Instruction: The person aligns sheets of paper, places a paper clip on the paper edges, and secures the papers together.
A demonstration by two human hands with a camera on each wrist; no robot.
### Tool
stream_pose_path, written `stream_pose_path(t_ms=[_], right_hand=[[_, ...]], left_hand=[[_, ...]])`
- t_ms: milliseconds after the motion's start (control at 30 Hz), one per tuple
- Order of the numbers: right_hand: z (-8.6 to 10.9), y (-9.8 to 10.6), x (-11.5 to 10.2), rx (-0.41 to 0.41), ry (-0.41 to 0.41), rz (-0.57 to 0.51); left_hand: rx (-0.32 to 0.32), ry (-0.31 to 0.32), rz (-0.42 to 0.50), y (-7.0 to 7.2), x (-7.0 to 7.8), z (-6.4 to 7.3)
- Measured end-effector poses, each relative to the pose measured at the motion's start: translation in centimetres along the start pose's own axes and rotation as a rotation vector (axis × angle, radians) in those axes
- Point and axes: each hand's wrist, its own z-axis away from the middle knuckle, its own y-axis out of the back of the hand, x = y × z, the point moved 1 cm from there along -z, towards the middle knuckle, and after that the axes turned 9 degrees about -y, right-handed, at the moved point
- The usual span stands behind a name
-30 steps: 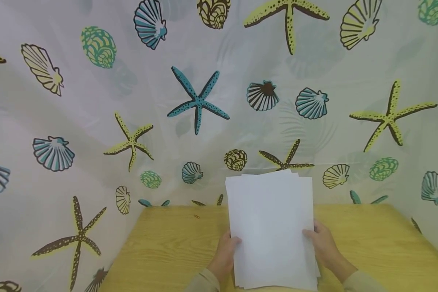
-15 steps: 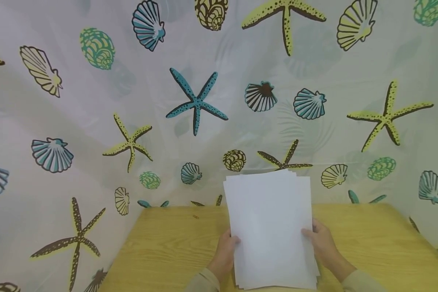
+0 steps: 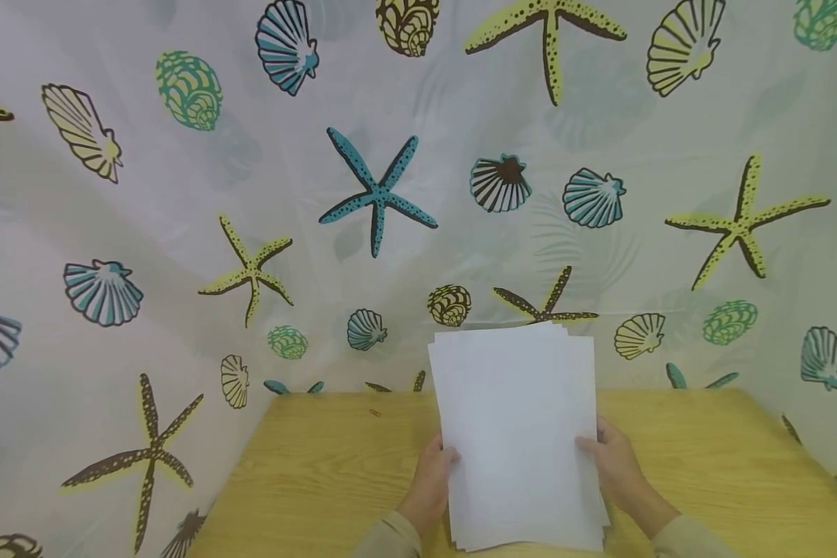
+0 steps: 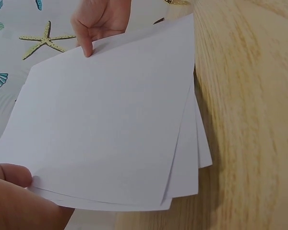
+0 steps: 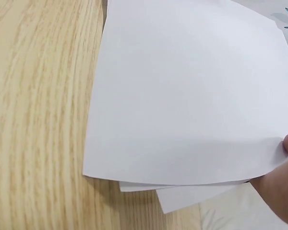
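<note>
Several loose sheets of white paper (image 3: 519, 434) form an uneven stack, held up above the table with corners fanned out past one another. My left hand (image 3: 430, 479) grips the stack's left edge, thumb on the front sheet and the other fingers behind. On the opposite edge my right hand (image 3: 622, 473) pinches the sheets in the same way. In the left wrist view the staggered corners of the paper (image 4: 110, 115) show, with the right hand (image 4: 102, 21) on the far edge. The right wrist view shows the paper (image 5: 192, 96) slightly bowed near the thumb.
A wooden table (image 3: 328, 473) lies under the hands. A small reddish paper clip (image 3: 375, 413) rests on it, left of the paper near the back edge. Behind and at both sides hangs a white curtain (image 3: 418, 101) printed with starfish and shells.
The stack's top left corner sheets have shifted slightly against each other. Both hands keep their hold in nearly the same place.
</note>
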Motion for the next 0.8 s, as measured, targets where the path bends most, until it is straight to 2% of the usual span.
stream_pose_path(t_ms=[267, 467, 633, 800], right_hand=[[-0.06, -0.14, -0.12, -0.005, 0.002, -0.001], [-0.03, -0.22, -0.18, -0.006, 0.006, -0.002], [-0.09, -0.24, -0.13, 0.004, -0.003, 0.003], [-0.06, -0.23, -0.08, 0.006, 0.002, -0.007]], left_hand=[[-0.025, -0.042, -0.056, -0.17, 0.36, 0.5], [-0.037, -0.083, -0.075, -0.09, -0.03, 0.43], [-0.027, -0.085, -0.085, -0.05, -0.31, 0.3], [-0.009, -0.083, -0.099, -0.08, 0.05, 0.45]])
